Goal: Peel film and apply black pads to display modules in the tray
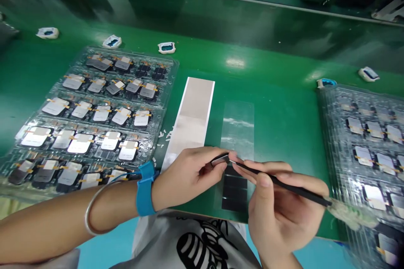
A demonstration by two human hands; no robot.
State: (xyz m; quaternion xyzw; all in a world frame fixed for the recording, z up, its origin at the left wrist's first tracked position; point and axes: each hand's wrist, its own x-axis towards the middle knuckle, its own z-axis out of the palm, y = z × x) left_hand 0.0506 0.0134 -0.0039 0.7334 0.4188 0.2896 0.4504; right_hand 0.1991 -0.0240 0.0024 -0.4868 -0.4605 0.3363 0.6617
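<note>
A big green table fills the view. Two large clear trays sit on it, one on the left and one on the right. The left tray has five rows of flat silver and dark squares with yellow tape, and there are about five in each row, though the near row is partly hidden. The right tray holds more of them. Between the trays lie one long pale strip and one clear sheet with four dark squares on its near end. Five small white pieces with blue middles sit near the far side of the trays. The left hand, with one blue wrist strap and one metal bangle, pinches one small silver piece tight, just above the dark squares. The right hand grips one pair of black tweezers, with the tips at that piece.
</note>
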